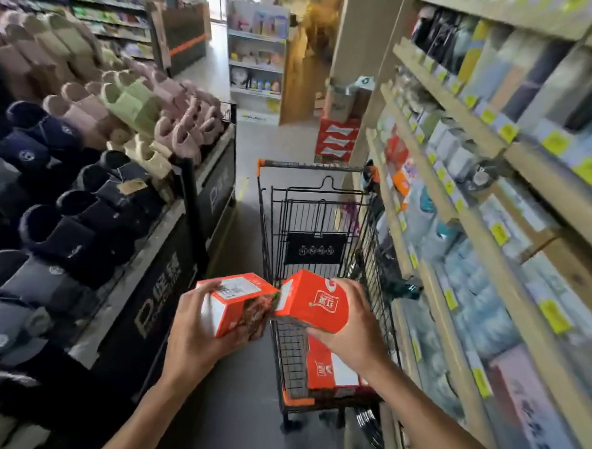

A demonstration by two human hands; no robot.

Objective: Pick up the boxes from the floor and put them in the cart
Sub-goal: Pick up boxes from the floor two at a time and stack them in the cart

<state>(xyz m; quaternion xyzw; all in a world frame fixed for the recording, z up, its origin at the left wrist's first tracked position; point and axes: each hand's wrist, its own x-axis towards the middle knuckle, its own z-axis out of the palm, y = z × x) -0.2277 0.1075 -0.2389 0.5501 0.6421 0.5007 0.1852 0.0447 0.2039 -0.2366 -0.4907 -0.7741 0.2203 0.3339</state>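
Right hand (346,324) hides cart (274,223) box (328,370) top.

left hand (193,325): fingers curl round an orange-and-white box (237,303)
right hand (346,324): fingers wrap a second orange box (312,302), just past the first
cart (321,232): beyond the fingertips, holding what looks like another box (328,370)

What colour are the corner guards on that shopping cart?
Orange, on a black wire cart; the head view shows one corner guard best.
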